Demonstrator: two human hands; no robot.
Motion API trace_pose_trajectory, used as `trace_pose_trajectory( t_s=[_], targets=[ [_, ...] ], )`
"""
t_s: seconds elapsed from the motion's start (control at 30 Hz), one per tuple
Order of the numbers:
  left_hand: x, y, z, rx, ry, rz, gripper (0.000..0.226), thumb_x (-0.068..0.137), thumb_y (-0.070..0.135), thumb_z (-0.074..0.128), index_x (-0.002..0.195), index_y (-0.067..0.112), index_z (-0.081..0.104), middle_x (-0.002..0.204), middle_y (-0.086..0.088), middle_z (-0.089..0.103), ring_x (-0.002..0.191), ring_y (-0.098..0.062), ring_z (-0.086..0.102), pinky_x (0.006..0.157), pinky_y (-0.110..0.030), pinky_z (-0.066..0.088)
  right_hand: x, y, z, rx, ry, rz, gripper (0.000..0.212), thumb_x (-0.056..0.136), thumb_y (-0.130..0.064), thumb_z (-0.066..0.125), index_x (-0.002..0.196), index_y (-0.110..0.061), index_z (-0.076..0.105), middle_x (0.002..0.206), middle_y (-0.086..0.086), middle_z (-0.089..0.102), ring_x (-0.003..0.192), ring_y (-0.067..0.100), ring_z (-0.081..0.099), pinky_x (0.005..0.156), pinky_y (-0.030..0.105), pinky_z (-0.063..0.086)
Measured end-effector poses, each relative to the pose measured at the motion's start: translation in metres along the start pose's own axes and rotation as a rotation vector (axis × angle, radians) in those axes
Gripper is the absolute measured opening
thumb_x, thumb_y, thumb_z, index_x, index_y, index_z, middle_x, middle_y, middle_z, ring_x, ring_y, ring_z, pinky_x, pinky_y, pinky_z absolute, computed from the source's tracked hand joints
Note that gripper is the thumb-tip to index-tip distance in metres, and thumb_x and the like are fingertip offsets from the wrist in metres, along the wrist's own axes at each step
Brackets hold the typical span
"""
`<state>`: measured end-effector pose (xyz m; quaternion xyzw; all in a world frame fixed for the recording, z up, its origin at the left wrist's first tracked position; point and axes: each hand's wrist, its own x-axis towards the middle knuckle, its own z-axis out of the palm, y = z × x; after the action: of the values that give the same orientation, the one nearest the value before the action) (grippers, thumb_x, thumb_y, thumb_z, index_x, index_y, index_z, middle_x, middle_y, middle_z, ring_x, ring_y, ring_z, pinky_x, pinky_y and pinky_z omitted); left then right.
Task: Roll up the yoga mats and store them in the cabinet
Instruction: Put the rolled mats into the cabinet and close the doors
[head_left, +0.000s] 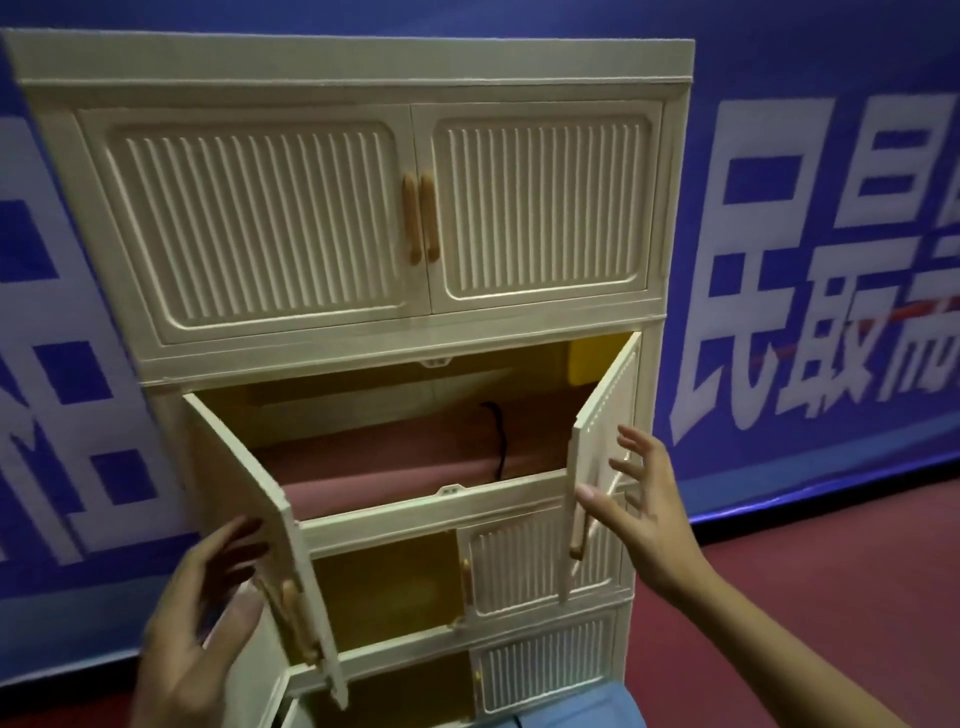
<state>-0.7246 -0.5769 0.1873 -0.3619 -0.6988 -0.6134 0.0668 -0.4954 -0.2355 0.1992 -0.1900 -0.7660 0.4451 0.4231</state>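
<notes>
A cream plastic cabinet (363, 332) with ribbed doors stands against a blue banner. Its second compartment is open, and a rolled pink yoga mat (405, 467) lies across it with a black strap (496, 441) on top. My left hand (202, 618) lies with spread fingers against the outer face of the open left door (270, 525), beside its wooden handle. My right hand (639, 499) is spread beside the open right door (602, 415), fingertips near its outer face and thumb at its edge. Whether it touches the door is unclear.
The top two doors (415, 218) are closed. Below, the left halves of two lower compartments (389, 587) stand open, showing yellow interiors. A blue banner (805, 260) with white characters hangs behind. Dark red floor (831, 597) lies to the right. Light blue fabric (587, 712) shows at the bottom.
</notes>
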Motion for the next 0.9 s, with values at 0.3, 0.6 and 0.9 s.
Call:
trace_pose_trajectory(
  t_s=[0.3,0.6,0.9],
  targets=[
    [0.051,-0.030,0.069,0.218,-0.044,0.116,0.088,0.065,0.070,0.070,0.142,0.050,0.034,0.145,0.031,0.030,0.130,-0.014,0.044,0.101,-0.044,0.043,0.034,0.024,0.058,-0.059,0.102,-0.211,0.092,0.074,-0.066,0.064,0.151,-0.026,0.031,0.148,-0.005,0.032,0.141,0.010,0.034,0.106,0.026,0.032],
    [0.103,-0.057,0.133,0.385,0.075,0.140,0.097,0.069,0.066,0.078,0.148,0.025,0.041,0.155,0.004,0.028,0.139,-0.008,0.026,0.111,-0.042,0.030,0.082,0.055,0.118,-0.301,0.197,-0.229,0.083,0.080,-0.068,0.061,0.148,-0.030,0.033,0.151,0.001,0.025,0.140,0.025,0.030,0.110,0.062,0.035],
    [0.128,-0.081,0.169,0.692,0.202,0.081,0.085,0.071,0.061,0.079,0.140,0.025,0.044,0.153,-0.005,0.023,0.141,-0.035,0.020,0.109,-0.058,0.037,0.116,0.079,0.162,-0.630,0.137,-0.051,0.111,0.082,-0.078,0.054,0.160,-0.026,-0.007,0.166,0.009,-0.014,0.153,0.033,-0.014,0.120,0.067,0.005]
  ],
)
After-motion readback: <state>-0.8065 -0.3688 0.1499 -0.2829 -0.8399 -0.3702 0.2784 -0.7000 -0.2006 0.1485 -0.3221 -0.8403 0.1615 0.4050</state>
